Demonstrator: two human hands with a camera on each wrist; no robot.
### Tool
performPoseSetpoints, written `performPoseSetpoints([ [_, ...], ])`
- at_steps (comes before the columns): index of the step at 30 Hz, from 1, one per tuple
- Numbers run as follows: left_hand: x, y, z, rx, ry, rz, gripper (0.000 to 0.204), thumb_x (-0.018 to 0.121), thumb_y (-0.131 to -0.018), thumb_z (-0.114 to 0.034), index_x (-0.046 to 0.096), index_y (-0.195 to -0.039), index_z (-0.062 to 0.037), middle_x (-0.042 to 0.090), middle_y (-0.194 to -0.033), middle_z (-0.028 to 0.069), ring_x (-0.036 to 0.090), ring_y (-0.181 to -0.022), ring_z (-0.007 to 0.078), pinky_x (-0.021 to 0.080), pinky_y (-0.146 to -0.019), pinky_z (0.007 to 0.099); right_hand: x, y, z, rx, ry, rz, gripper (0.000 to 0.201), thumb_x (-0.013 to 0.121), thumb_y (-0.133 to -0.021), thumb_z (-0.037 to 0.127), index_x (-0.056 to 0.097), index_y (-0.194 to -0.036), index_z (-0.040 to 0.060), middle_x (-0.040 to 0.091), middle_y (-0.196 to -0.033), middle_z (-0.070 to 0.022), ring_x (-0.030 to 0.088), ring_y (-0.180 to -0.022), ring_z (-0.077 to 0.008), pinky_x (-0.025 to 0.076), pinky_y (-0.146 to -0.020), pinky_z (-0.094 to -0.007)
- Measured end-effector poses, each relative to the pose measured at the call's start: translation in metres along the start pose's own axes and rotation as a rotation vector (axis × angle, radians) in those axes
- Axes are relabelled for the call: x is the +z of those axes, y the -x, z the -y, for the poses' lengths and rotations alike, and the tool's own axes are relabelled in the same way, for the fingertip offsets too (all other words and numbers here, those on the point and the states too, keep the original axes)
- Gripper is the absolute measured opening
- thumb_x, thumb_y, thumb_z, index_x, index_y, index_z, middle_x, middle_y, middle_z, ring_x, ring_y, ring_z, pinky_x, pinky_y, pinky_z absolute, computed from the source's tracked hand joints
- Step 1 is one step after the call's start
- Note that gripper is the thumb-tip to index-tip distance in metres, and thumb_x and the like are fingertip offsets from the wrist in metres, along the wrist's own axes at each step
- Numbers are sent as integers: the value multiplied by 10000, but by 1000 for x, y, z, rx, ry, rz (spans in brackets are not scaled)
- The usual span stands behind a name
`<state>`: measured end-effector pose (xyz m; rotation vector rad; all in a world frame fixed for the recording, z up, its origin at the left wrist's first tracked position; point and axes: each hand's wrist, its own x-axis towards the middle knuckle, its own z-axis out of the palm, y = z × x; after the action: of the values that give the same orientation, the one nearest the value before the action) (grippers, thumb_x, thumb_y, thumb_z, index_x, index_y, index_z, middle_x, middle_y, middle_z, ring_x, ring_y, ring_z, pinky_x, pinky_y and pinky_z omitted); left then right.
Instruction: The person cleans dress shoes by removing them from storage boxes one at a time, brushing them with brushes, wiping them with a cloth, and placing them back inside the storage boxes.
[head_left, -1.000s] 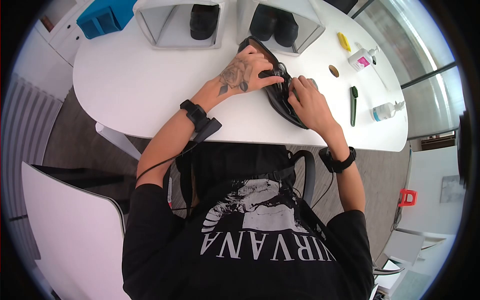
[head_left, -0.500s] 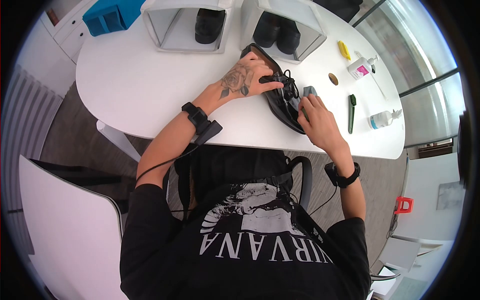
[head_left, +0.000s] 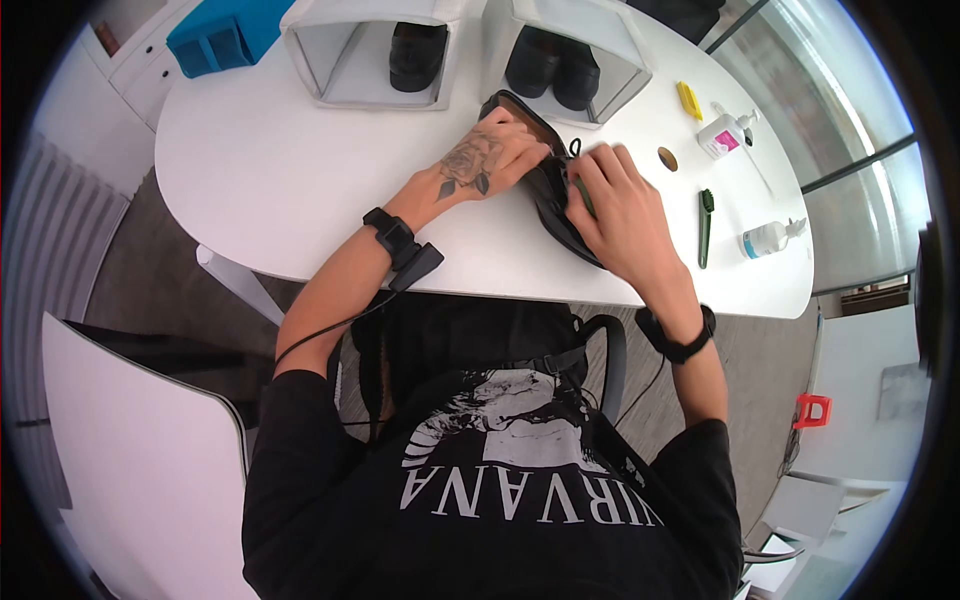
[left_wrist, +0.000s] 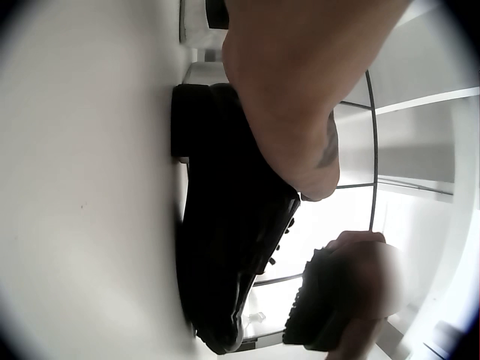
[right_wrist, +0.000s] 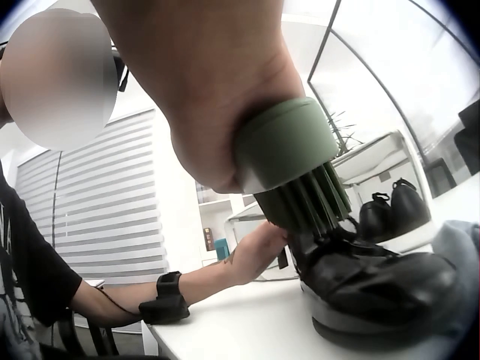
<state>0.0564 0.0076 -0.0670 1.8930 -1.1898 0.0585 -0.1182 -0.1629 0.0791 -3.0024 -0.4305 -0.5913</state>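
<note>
A black lace-up shoe [head_left: 556, 212] lies at the table's near edge, its heel pointing away from the body. My left hand [head_left: 475, 165] grips it by the collar, fingers inside the opening; the left wrist view has this hand [left_wrist: 300, 82] above the shoe's side [left_wrist: 217, 210]. My right hand [head_left: 625, 215] holds a green brush [head_left: 585, 197], mostly covered by the fingers. In the right wrist view the brush [right_wrist: 289, 146] has its bristles down at the laces of the shoe [right_wrist: 375, 289], below the right hand [right_wrist: 202, 90].
Two white boxes [head_left: 372, 100] [head_left: 560, 112] with black shoes stand at the back, a blue case [head_left: 215, 45] to their left. On the right lie a yellow item [head_left: 689, 100], a green-handled brush [head_left: 705, 228] and two pump bottles [head_left: 722, 135] [head_left: 768, 240]. A grey-blue cloth [right_wrist: 459, 251] is beside the shoe.
My right hand moved off the laces to the shoe's right side, then came back up over them with the brush. My left hand keeps its grip, its thumb now nearer the fingers.
</note>
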Motion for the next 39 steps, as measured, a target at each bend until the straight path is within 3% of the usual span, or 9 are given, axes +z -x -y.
performPoseSetpoints([
  [6, 0, 48, 32, -324, 319, 13, 589, 720, -964, -429, 620, -1382, -27, 687, -1341, 175, 656, -1224, 310, 507, -1022, 368, 47, -15, -13, -18, 61, -109, 178, 641, -910, 137, 575, -1025, 19, 555, -1011, -122, 588, -975, -315, 574, -776, -427],
  [9, -31, 48, -21, -451, 205, 60, 487, 649, -1018, -296, 595, -1375, 32, 686, -1309, 158, 630, -1236, 259, 460, -1082, 348, 45, 6, -13, 21, 41, -24, 179, 640, -908, 131, 568, -1024, 15, 553, -1008, -125, 589, -976, -319, 576, -781, -437],
  [13, -30, 38, -13, -452, 231, 122, 604, 682, -1003, -367, 546, -1427, 42, 649, -1417, 162, 614, -1287, 253, 479, -1060, 350, 38, 16, -14, 55, 10, 42, 174, 643, -903, 125, 560, -1008, 14, 562, -1009, -132, 590, -977, -334, 580, -767, -452],
  [16, -22, -13, -31, -43, -85, 126, 352, 586, -1046, -301, 616, -1162, 30, 671, -1139, 147, 629, -1093, 279, 458, -1038, 369, 34, 19, -18, 49, 30, 80, 158, 640, -902, 124, 563, -989, 17, 569, -996, -139, 595, -981, -335, 579, -757, -460],
  [18, -23, -37, -41, 232, -295, 112, 326, 522, -1074, -257, 663, -985, 23, 685, -953, 137, 639, -963, 297, 443, -1024, 381, 33, 31, -22, 61, 47, 121, 141, 633, -903, 120, 569, -979, 21, 575, -983, -141, 601, -977, -333, 577, -749, -465],
  [24, -16, -39, -31, 256, -253, 38, 324, 502, -1070, -237, 651, -931, 14, 658, -903, 132, 621, -925, 291, 429, -999, 385, 9, 57, -31, 112, 3, 240, 145, 638, -898, 114, 576, -987, 18, 584, -996, -129, 599, -968, -351, 565, -764, -474],
  [31, -7, -35, -18, 319, -247, -37, 338, 475, -1065, -210, 634, -854, 1, 621, -833, 125, 595, -873, 282, 410, -963, 391, -13, 11, -28, 70, -98, 14, 152, 642, -903, 118, 589, -1014, 28, 578, -996, -117, 603, -982, -341, 551, -770, -463],
  [35, -6, -39, -18, 360, -218, -8, 350, 464, -1063, -198, 627, -821, -4, 604, -803, 122, 583, -850, 278, 402, -948, 393, 20, -28, -34, 36, -126, -135, 157, 627, -934, 158, 580, -1006, 27, 586, -1002, -117, 607, -996, -342, 552, -785, -458],
  [39, -6, -40, -23, 331, -235, -7, 364, 504, -1061, -210, 666, -806, -6, 655, -820, 117, 620, -862, 285, 430, -936, 395, 69, -23, -53, 125, -189, -96, 167, 617, -951, 175, 575, -1010, 24, 595, -1010, -120, 616, -1024, -348, 553, -796, -463],
])
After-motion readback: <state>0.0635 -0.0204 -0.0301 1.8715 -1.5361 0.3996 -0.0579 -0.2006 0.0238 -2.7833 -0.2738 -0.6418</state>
